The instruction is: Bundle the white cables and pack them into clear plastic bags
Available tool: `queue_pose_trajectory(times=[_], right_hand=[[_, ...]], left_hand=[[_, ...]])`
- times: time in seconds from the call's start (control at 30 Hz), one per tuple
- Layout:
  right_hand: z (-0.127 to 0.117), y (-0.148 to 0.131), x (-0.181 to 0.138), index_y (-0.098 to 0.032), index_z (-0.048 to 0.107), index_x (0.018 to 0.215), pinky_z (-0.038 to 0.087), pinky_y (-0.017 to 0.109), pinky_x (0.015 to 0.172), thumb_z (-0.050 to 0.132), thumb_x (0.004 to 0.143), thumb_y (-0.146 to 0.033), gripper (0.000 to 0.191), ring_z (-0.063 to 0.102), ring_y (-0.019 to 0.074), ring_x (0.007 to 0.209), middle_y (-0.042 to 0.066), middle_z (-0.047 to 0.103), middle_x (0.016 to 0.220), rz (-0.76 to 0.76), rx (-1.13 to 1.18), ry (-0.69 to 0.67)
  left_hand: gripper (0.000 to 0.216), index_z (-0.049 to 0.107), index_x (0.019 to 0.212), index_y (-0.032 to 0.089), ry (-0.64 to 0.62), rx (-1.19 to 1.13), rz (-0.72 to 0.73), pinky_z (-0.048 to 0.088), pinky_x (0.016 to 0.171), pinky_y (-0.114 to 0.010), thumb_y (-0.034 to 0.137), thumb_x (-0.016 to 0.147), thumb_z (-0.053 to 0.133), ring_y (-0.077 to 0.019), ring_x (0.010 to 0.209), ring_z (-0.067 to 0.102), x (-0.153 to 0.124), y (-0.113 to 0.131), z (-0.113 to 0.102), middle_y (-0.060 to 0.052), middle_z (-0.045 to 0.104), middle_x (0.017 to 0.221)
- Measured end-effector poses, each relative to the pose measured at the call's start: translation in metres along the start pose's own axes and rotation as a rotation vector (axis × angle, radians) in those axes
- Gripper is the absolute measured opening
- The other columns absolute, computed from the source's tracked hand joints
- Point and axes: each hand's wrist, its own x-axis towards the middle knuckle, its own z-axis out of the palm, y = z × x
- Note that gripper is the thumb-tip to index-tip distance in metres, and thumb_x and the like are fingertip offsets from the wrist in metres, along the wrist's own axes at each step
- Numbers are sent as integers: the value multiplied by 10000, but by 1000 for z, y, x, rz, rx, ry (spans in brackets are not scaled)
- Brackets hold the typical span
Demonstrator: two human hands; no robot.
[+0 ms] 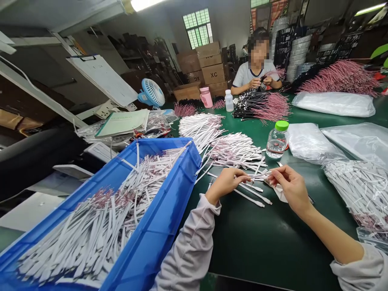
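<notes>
My left hand (228,182) and my right hand (290,189) face each other over the green table, closed on the two ends of one short white cable (257,175). Fingertips hide both of its ends. Several loose white cables (253,197) lie on the table just below and between my hands. Behind them is a heap of white cables (238,148) with pinkish wire ends. Under my right fingers sits a small pale piece (280,193), partly covered, and a dark thin tool (311,199) shows beside that hand.
Left of my arm stands a blue bin (157,206) full of white cables. A green-lidded jar (277,139) stands beyond my right hand. Bagged cables (360,190) lie at the right. Across the table (257,246) a person (257,68) handles dark cables near a black-and-pink bundle (263,106).
</notes>
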Motion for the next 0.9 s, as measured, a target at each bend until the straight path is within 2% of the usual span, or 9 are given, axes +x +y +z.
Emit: queue_pose_trajectory(times=[0.07, 0.1, 0.17, 0.23, 0.3, 0.4, 0.5, 0.7, 0.9], right_hand=[[-1, 1, 1, -165, 608, 772, 494, 234, 559, 683, 776, -434, 280, 571, 119, 568, 37, 652, 669, 5, -5, -3], [-1, 1, 1, -165, 610, 777, 495, 237, 562, 683, 774, -439, 283, 572, 121, 569, 40, 657, 677, 5, -9, 2], [-3, 3, 2, -168, 612, 789, 499, 242, 571, 679, 775, -449, 289, 573, 124, 567, 41, 663, 685, 11, -29, 11], [-5, 5, 2, -173, 608, 788, 499, 245, 584, 670, 781, -459, 293, 575, 127, 568, 36, 663, 679, 31, -78, 1], [-7, 8, 2, -179, 600, 778, 495, 247, 594, 649, 795, -474, 300, 577, 128, 570, 32, 659, 671, 48, -148, -32], [-8, 14, 2, -184, 595, 787, 491, 253, 600, 633, 799, -496, 314, 578, 134, 568, 26, 653, 658, 56, -230, -83], [-8, 20, 2, -186, 597, 807, 490, 256, 605, 638, 787, -508, 325, 578, 137, 567, 20, 647, 646, 62, -259, -109], [-7, 19, 3, -180, 622, 804, 445, 241, 562, 609, 806, -519, 339, 522, 118, 539, 8, 605, 604, 46, -273, -118], [-6, 17, 1, -167, 664, 840, 426, 254, 529, 603, 800, -534, 374, 505, 130, 535, 20, 588, 597, 34, -287, -109]], left_hand=[[168, 746, 747, 208, 73, -9, 11, 425, 706, -233, 296, 799, 614, -148, 734, 619, 1, -7, -4, -7, 714, 765], [150, 740, 726, 205, 154, -41, 11, 427, 722, -238, 295, 782, 633, -153, 749, 618, 2, -12, -5, -11, 712, 766], [156, 727, 739, 192, 396, -144, -10, 434, 745, -246, 308, 783, 633, -157, 781, 612, 5, -21, -5, -25, 703, 786], [188, 711, 831, 173, 638, -283, -54, 449, 729, -246, 328, 801, 607, -148, 780, 606, 8, -29, -5, -42, 687, 831], [244, 679, 939, 160, 753, -403, -97, 467, 664, -240, 344, 807, 588, -137, 735, 606, 10, -35, -5, -50, 665, 849], [277, 659, 983, 152, 740, -508, -123, 482, 597, -234, 343, 793, 592, -133, 656, 619, 12, -38, -3, -28, 633, 745], [251, 680, 953, 155, 701, -509, -118, 471, 592, -226, 326, 782, 612, -126, 605, 620, 13, -34, 2, 2, 605, 642], [224, 697, 886, 167, 530, -433, -107, 422, 528, -202, 348, 759, 657, -122, 558, 624, 12, -20, 23, 22, 592, 580], [270, 668, 954, 143, 640, -519, -218, 401, 448, -194, 346, 780, 628, -142, 585, 650, 13, -26, 14, -10, 629, 685]])
